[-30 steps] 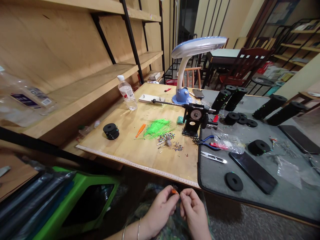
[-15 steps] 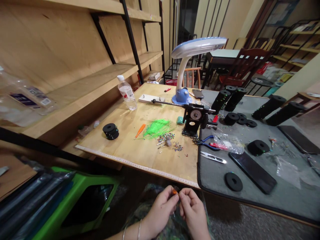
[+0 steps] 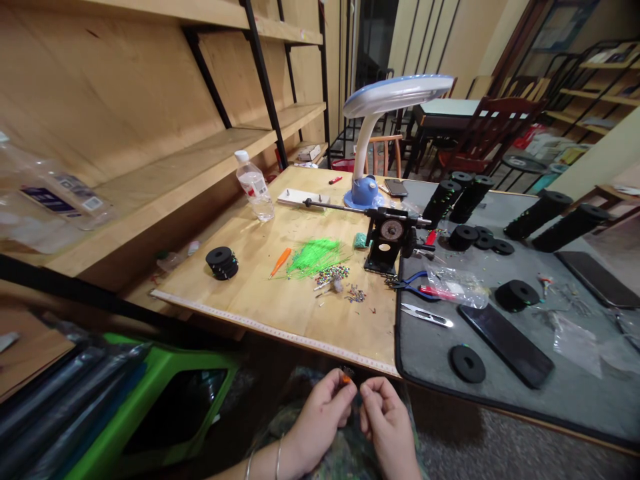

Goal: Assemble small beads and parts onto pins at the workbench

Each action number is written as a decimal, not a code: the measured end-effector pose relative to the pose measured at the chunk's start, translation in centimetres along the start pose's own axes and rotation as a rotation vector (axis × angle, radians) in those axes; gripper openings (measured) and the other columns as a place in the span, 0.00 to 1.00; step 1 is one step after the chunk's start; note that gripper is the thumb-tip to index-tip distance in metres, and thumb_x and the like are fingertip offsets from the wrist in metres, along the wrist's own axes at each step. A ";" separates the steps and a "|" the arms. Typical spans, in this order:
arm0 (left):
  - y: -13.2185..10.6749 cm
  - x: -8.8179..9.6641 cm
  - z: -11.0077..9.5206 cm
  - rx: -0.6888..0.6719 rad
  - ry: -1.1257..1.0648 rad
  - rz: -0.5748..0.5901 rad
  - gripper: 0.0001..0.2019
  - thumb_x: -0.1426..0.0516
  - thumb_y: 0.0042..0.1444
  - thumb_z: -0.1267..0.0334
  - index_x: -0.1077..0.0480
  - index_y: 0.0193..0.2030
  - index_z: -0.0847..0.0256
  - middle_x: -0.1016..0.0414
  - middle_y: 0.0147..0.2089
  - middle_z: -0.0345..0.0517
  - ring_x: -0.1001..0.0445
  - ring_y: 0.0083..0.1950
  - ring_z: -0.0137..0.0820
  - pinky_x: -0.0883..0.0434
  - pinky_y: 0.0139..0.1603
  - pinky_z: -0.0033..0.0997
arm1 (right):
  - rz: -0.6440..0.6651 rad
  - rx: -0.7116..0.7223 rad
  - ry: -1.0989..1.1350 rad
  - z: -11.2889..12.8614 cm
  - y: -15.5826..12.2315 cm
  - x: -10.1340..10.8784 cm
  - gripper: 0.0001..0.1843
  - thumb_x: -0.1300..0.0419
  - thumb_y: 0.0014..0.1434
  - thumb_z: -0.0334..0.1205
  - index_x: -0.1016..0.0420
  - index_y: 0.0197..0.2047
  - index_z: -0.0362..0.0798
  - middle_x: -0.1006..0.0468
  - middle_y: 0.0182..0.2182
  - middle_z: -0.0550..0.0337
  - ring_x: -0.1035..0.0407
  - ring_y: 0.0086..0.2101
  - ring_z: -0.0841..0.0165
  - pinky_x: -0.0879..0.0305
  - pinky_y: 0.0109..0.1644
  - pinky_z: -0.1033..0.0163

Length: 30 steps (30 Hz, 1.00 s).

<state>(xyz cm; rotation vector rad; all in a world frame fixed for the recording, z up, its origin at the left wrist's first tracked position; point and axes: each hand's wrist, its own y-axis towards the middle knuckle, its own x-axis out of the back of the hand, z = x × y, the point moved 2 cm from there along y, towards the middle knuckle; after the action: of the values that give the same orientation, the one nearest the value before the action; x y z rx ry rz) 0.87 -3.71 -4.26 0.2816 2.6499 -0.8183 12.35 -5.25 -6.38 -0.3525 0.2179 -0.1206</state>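
Note:
Just below the table's front edge, my left hand [image 3: 327, 410] pinches a small orange piece [image 3: 346, 379] between thumb and forefinger; its kind is too small to tell. My right hand [image 3: 385, 417] is closed in a pinch a little to the right, its fingertips apart from the left ones by a narrow gap. Whatever lies in the right fingers is hidden or too fine to make out. Ahead on the wooden table [image 3: 300, 320] are a heap of green thin strands [image 3: 315, 257], a pile of colourful beads [image 3: 333, 273] and an orange-handled tool [image 3: 280, 262].
A black winding device [image 3: 387, 237] stands mid-table with its rod reaching left. Behind it is a blue desk lamp [image 3: 365, 190]. On the grey mat [image 3: 430, 360] lie thread snips [image 3: 427, 315], blue-and-red pliers [image 3: 417, 283], a phone [image 3: 505, 343] and black foam spools [image 3: 467, 363]. A bottle [image 3: 255, 187] stands left.
My hands have drawn slightly apart at the fingertips. The left one has shifted a little left with the orange piece. Things on the table stay where they were.

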 end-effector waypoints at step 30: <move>-0.3 0.0 -0.5 -0.078 0.175 -0.016 0.18 0.41 0.50 0.47 0.41 0.29 0.59 0.47 0.23 0.30 0.50 0.24 0.23 0.50 0.25 0.25 | 0.030 -0.019 -0.035 0.1 0.0 0.3 0.25 0.38 0.49 0.62 0.32 0.32 0.47 0.41 0.11 0.74 0.50 0.14 0.76 0.55 0.18 0.71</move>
<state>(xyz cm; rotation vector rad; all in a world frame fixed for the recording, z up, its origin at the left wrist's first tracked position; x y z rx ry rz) 0.60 -3.68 -3.71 0.3253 2.8429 -0.7237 12.67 -5.29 -6.34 -0.3701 0.1897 -0.0826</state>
